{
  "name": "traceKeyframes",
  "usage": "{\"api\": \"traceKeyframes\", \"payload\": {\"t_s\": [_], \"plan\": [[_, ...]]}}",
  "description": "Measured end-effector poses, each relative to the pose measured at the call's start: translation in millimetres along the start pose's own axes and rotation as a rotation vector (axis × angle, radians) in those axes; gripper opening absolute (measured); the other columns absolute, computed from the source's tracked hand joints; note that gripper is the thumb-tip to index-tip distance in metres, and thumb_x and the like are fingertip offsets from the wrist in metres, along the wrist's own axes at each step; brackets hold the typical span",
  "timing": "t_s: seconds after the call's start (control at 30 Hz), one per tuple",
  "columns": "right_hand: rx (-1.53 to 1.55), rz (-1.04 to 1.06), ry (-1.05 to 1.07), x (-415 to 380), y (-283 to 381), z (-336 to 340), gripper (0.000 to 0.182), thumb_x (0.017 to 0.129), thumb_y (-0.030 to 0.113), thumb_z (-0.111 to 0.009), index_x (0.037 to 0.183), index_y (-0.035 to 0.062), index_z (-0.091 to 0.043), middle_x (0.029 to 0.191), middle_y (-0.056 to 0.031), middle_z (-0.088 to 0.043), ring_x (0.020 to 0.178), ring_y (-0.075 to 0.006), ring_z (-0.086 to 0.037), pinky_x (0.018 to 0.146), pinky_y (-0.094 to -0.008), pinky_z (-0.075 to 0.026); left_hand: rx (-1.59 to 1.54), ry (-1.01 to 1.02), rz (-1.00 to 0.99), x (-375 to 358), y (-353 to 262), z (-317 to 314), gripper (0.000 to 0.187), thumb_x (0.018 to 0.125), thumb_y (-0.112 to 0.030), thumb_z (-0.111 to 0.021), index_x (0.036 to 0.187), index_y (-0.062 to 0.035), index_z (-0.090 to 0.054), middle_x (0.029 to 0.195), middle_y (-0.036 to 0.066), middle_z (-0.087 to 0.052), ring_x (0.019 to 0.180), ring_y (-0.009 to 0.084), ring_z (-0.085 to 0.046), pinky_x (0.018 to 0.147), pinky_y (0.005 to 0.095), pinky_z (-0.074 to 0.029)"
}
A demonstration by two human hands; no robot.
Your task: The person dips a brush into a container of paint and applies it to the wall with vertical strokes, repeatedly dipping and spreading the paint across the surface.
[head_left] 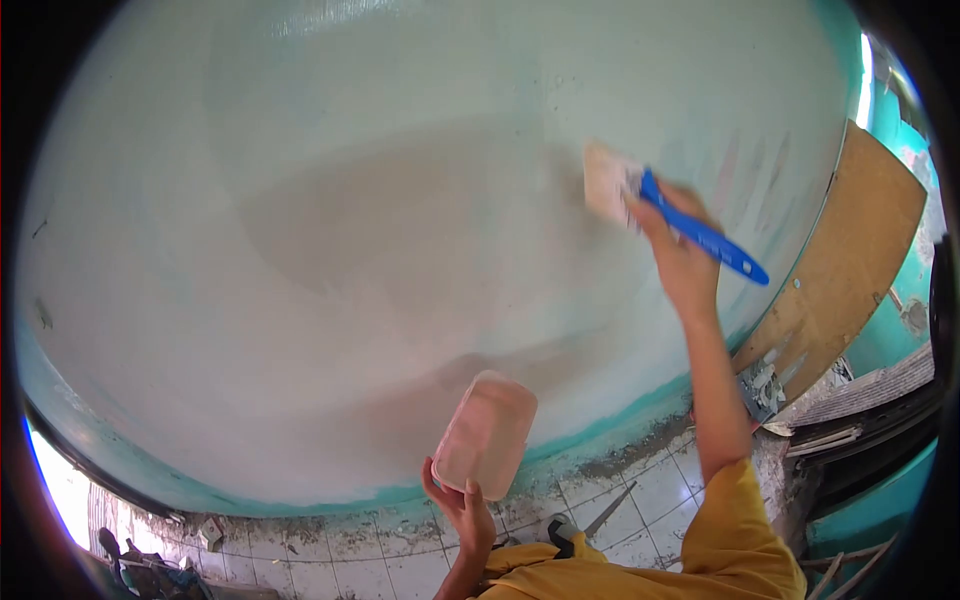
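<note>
My right hand [672, 225] is closed around a wide paintbrush with a blue handle [715, 240]. Its pale, paint-covered bristles [608, 180] are up against the whitish wall [400, 220], at the right of the view. Lower down, my left hand [467, 508] grips a pinkish plastic tub [485, 432] by its bottom edge, fingers on one side and thumb on the other. The tub is tilted toward me, and a pale pinkish coating shows inside it. Shadows of my body and arms fall across the wall.
A teal strip [600, 428] runs along the wall's foot. Dirty white floor tiles [410, 570] lie below. A brown board [850, 250] leans at the right, with stacked corrugated sheets [865, 385] beside it. Dark clutter [150, 575] sits at the lower left.
</note>
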State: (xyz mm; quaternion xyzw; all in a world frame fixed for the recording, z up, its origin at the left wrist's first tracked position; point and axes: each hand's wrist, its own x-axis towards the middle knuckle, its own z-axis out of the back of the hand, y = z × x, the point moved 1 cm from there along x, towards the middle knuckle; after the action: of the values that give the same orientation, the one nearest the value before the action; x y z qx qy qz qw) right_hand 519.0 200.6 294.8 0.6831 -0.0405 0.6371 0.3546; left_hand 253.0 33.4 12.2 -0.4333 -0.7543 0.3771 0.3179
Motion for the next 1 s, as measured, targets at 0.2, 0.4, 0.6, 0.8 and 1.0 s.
{"api": "traceKeyframes", "payload": {"t_s": [0.2, 0.4, 0.6, 0.8, 1.0], "plan": [[-0.300, 0.575, 0.078, 90, 13, -19, 0.029, 0.086, 0.011, -0.082, 0.115, 0.0125, -0.077, 0.103, -0.0057, -0.072, 0.091, -0.0259, -0.069, 0.077, -0.0330, -0.056, 0.002, 0.005, -0.019, 0, 3, 3, 0.103, 0.094, -0.043, -0.076, 0.163, -0.0098, -0.006, 0.158, 0.017, -0.033, 0.147, 0.0309, -0.034, 0.121, 0.0484, -0.028], [-0.446, 0.585, 0.515, 19, -20, -19, 0.029, 0.086, 0.016, -0.081, 0.114, 0.0167, -0.077, 0.104, -0.0035, -0.073, 0.091, -0.0272, -0.069, 0.080, -0.0388, -0.056, -0.026, -0.007, -0.024, -1, 9, 7, 0.101, 0.095, -0.038, -0.074, 0.162, -0.0078, -0.006, 0.155, 0.019, -0.034, 0.144, 0.0306, -0.036, 0.120, 0.0469, -0.027], [-0.444, 0.556, 0.571, 97, -20, -14, 0.023, 0.089, 0.022, -0.078, 0.111, 0.0178, -0.080, 0.107, -0.0047, -0.077, 0.101, -0.0292, -0.071, 0.090, -0.0386, -0.056, -0.053, -0.006, -0.017, -1, 15, 4, 0.097, 0.097, -0.034, -0.073, 0.161, -0.0070, -0.006, 0.155, 0.019, -0.034, 0.143, 0.0300, -0.037, 0.120, 0.0463, -0.027], [-0.423, 0.592, 0.128, 188, 38, -17, 0.020, 0.095, 0.027, -0.073, 0.109, 0.0155, -0.080, 0.106, -0.0061, -0.077, 0.100, -0.0273, -0.070, 0.090, -0.0369, -0.056, -0.061, 0.004, -0.008, -3, 14, 5, 0.097, 0.098, -0.034, -0.072, 0.161, -0.0073, -0.005, 0.155, 0.019, -0.034, 0.143, 0.0302, -0.037, 0.120, 0.0465, -0.027], [-0.504, 0.738, 0.520, 56, -26, -23, 0.027, 0.089, 0.024, -0.077, 0.115, 0.0169, -0.075, 0.109, -0.0064, -0.072, 0.095, -0.0293, -0.067, 0.082, -0.0401, -0.055, -0.075, -0.015, -0.020, -1, 14, 10, 0.097, 0.097, -0.035, -0.073, 0.161, -0.0074, -0.006, 0.155, 0.020, -0.034, 0.143, 0.0310, -0.037, 0.120, 0.0469, -0.027]]}}
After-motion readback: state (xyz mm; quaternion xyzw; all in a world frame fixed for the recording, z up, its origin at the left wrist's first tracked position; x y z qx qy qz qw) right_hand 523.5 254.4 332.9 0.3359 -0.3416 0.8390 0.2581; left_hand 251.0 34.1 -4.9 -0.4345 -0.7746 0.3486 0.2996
